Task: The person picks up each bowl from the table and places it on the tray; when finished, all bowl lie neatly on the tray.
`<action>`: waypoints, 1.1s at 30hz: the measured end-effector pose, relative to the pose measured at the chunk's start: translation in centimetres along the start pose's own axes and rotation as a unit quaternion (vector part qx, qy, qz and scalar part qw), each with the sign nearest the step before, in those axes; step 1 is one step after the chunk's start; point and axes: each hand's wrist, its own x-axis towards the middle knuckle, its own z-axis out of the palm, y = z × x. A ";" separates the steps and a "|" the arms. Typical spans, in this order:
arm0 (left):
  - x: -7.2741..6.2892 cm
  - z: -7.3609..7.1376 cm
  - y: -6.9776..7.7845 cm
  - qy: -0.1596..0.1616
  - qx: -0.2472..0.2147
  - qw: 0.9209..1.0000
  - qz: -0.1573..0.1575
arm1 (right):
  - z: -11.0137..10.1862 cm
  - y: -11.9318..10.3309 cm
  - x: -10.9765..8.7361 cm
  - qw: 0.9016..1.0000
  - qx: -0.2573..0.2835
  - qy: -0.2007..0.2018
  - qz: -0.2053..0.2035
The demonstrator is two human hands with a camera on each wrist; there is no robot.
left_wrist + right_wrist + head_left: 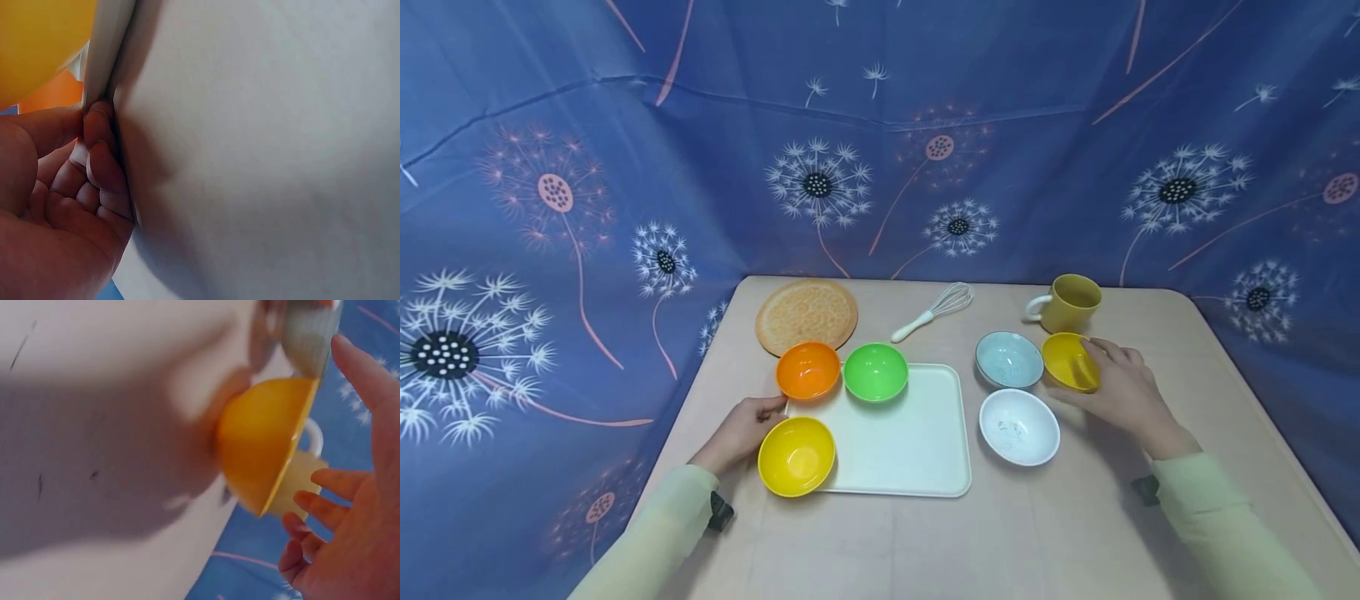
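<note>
Wrist views: yellow bowl [262, 444] just beside relaxed right fingers [344, 483], tray [106, 50] in pinch of left fingers [100, 134]

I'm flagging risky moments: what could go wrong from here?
The left hand pinches the tray by its edge: a tug might slide the yellow bowl off the near left corner. The right hand hovers at the other yellow bowl: a clumsy grasp could knock it into the blue bowl beside it.

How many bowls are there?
6: orange bowl, green bowl and yellow bowl at the tray; right of it, blue bowl, white bowl, and another yellow bowl by the right hand.
</note>
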 end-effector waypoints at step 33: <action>0.0 0.1 0.1 0.000 -0.001 1.000 -0.004 | 1.2 2.1 2.0 0.997 0.006 -0.023 0.069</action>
